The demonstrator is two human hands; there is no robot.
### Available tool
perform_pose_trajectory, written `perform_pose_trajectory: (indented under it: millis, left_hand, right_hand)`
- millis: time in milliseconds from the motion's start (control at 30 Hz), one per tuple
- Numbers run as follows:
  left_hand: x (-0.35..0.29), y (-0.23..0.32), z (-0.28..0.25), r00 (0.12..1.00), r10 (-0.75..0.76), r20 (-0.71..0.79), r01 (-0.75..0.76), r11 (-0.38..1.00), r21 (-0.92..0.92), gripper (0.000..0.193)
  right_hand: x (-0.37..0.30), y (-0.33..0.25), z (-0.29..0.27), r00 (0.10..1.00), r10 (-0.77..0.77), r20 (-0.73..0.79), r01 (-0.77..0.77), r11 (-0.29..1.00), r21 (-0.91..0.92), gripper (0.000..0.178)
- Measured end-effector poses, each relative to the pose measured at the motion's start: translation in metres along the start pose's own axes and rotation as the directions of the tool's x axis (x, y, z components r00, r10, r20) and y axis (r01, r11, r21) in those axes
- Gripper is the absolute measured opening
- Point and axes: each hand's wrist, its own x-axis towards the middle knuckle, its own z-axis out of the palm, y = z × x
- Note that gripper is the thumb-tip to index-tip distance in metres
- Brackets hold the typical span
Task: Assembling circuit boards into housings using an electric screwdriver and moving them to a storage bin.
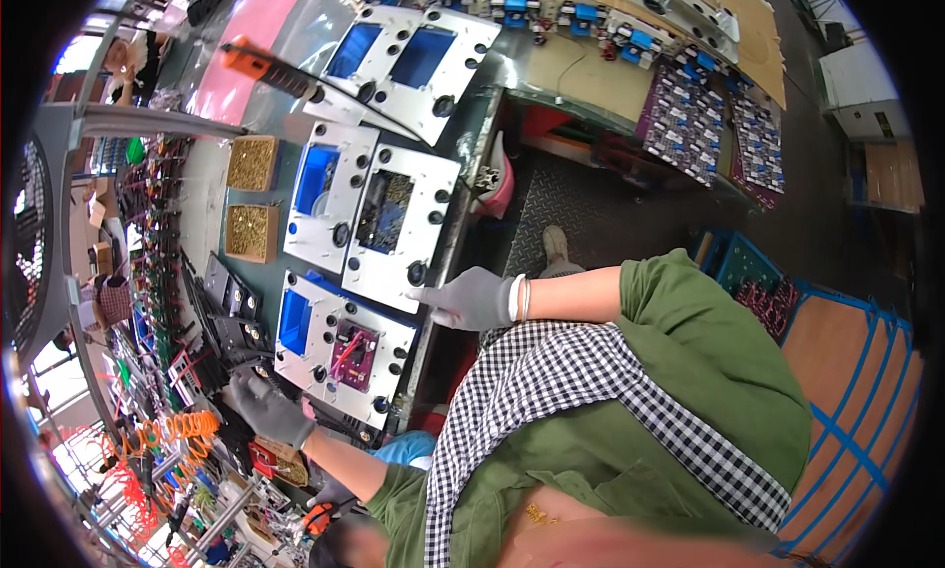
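Observation:
My right hand point(478, 300), in a grey glove, is at the near corner of a white fixture plate point(379, 258); its index finger points at the corner and the fingers look apart, with nothing seen in them. My left hand point(271, 412), also gloved, reaches toward black moulded panels point(234, 297) on the bench, fingers spread. Between the hands lies another white fixture point(320, 366) with a blue recess, and on it a purple circuit board point(352, 355) with a red part. The middle fixture's window shows a dark, mottled piece point(386, 212).
Two boxes of small brass-coloured screws point(252, 164) point(251, 233) sit beyond the fixtures. An orange-and-black long-shafted tool point(285, 76) lies across the far fixture point(425, 61). Purple boards point(681, 120) cover a side table. Coiled orange hoses point(177, 428) hang left; a co-worker point(349, 546) is below.

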Motion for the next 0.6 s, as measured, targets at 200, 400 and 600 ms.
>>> perform_pose_trajectory:
  millis: [200,400,600]
  left_hand:
    - [-0.049,0.146,0.12,0.962,0.263,0.078,-0.226,0.92,-0.32,0.025]
    - [-0.188,0.171,0.165,0.849,0.273,0.452,-0.051,0.895,-0.444,0.022]
    - [-0.191,0.183,0.174,0.759,0.291,0.583,-0.077,0.928,-0.363,0.023]
  right_hand:
    - [-0.118,0.093,-0.048,0.92,0.362,-0.147,-0.353,0.932,0.085,0.045]
    - [-0.156,0.132,-0.078,0.836,0.481,-0.264,-0.454,0.877,0.157,0.043]
    - [-0.151,0.154,-0.057,0.769,0.529,-0.36,-0.39,0.834,0.391,0.042]
